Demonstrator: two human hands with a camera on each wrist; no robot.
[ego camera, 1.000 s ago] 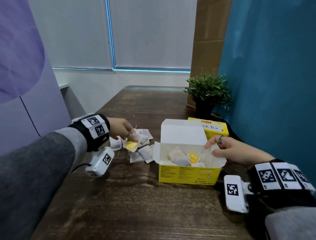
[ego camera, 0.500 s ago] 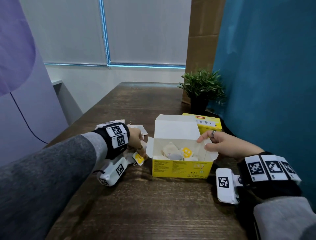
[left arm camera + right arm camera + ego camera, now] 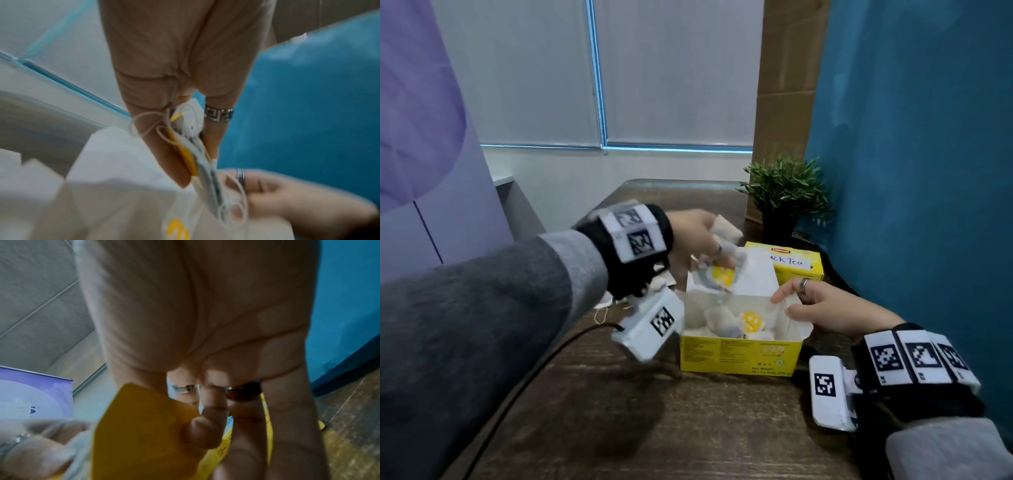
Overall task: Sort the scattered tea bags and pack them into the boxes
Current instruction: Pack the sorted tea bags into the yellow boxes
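Note:
An open yellow tea box [image 3: 739, 353] stands on the wooden table with several tea bags [image 3: 726, 323] inside. My left hand [image 3: 695, 240] hovers above the box's back left corner and pinches a bunch of tea bags [image 3: 722, 274] with yellow tags; the left wrist view shows these tea bags [image 3: 197, 155] and their strings squeezed between thumb and fingers. My right hand [image 3: 822, 305] pinches the box's right side flap [image 3: 792, 301], and the right wrist view shows that yellow flap [image 3: 144, 426] under my thumb. A few loose tea bags [image 3: 606, 301] lie left of the box, mostly hidden by my left wrist.
A second, closed yellow box [image 3: 791, 262] labelled "Tea" sits behind the open one. A small potted plant [image 3: 786, 195] stands at the back right by the blue partition [image 3: 914, 171]. A black cable [image 3: 544, 377] runs over the table from my left wrist.
My left hand lifted from the loose pile on the table and moved right and up, over the open box, with a bunch of tea bags. The right hand stayed on the flap.

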